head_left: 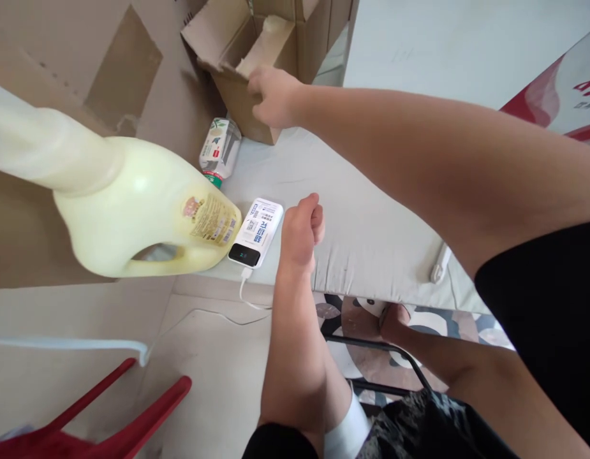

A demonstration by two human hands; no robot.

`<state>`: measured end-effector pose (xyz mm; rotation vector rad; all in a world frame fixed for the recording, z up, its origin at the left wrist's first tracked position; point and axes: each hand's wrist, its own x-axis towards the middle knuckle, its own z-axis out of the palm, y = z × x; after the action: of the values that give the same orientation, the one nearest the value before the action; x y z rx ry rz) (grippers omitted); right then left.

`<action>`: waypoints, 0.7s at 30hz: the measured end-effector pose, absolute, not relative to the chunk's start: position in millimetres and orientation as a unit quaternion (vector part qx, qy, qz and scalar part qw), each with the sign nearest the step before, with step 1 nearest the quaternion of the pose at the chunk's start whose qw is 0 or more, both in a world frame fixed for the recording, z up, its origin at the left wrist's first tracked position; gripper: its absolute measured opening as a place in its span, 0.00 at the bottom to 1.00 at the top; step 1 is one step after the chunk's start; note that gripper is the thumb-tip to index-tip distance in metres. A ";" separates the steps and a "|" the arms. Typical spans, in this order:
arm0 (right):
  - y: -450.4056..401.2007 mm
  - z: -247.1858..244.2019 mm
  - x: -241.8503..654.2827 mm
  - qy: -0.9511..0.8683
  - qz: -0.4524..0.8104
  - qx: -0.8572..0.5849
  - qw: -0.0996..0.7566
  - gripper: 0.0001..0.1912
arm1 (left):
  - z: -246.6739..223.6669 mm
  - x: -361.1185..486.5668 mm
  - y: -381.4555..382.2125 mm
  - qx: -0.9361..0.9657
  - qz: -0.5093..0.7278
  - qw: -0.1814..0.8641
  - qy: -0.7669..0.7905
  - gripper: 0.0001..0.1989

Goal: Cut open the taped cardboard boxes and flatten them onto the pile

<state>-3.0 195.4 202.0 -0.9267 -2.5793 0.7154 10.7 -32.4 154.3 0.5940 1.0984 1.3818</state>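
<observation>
Reaching with the right hand (pixel 256 95) to the open brown box (pixel 244 105) on the surface (pixel 366 229); cannot tell if gripping it. Curling the left hand (pixel 302 226) into a fist near the white power bank (pixel 257 233), beside the big yellow bottle (pixel 146 204).

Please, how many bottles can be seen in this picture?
2. The big yellow bottle is at the left, next to the power bank; the small clear bottle is beside the open cardboard box. The box could hide others.

There are one power bank (pixel 267 223), one yellow jug (pixel 151 204), one small bottle (pixel 230 148) and at least two cardboard boxes (pixel 242 102).
</observation>
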 end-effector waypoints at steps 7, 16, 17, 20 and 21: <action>152.4 220.0 56.7 -0.844 0.176 -0.453 0.226 0.19 | 156.0 6.9 -41.6 0.184 0.656 0.559 0.472 0.27; 6.1 188.1 254.0 -0.694 0.199 -0.432 0.540 0.07 | 158.5 12.9 -41.9 0.137 0.779 0.395 0.468 0.19; -10.9 182.1 270.3 -0.671 0.229 -0.439 0.551 0.07 | 157.1 17.2 -39.2 0.135 0.785 0.388 0.464 0.18; -46.7 165.2 302.8 -0.614 0.247 -0.441 0.607 0.14 | 150.6 34.1 -31.3 0.168 0.787 0.375 0.460 0.13; -53.4 160.4 309.9 -0.607 0.245 -0.440 0.615 0.16 | 148.4 40.5 -29.3 0.189 0.772 0.386 0.469 0.11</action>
<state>309.9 -53.4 160.4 -1.0148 -1.3986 0.5644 40.5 -29.3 148.4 0.4804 1.1934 1.9655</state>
